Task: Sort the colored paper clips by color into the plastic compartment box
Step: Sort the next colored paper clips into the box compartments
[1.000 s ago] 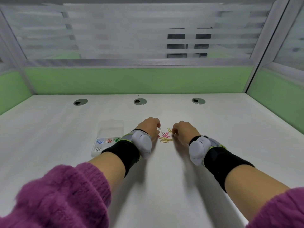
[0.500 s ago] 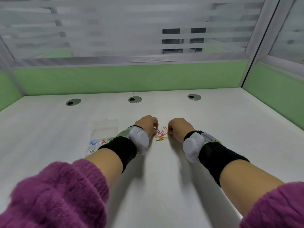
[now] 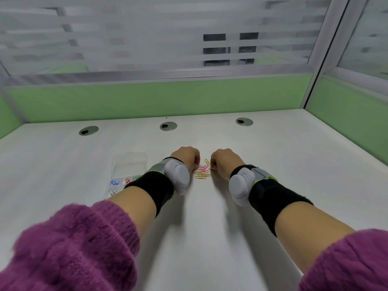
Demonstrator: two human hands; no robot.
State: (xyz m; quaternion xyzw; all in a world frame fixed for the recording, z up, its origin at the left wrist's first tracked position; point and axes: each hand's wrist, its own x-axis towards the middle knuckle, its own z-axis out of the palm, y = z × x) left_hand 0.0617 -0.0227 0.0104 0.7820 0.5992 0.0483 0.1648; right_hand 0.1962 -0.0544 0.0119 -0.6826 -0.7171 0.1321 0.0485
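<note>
A small pile of loose paper clips, pink and yellow, lies on the white desk between my two hands. My left hand is curled at the pile's left edge, its fingertips pinching a pale clip there. On the right edge, my right hand is curled too and pinches a small silver clip. The clear plastic compartment box stands left of my left wrist with its lid open behind it. It holds blue, red, green and silver clips in separate compartments. My left forearm hides part of the box.
The white desk is walled by green partitions at the back and sides. Three round cable holes sit in a row near the back edge. Both wrists carry black bands with grey sensor units.
My view has drifted slightly, so the desk sits a little differently in frame. Both hands stay curled at the clip pile with only small finger movement.
</note>
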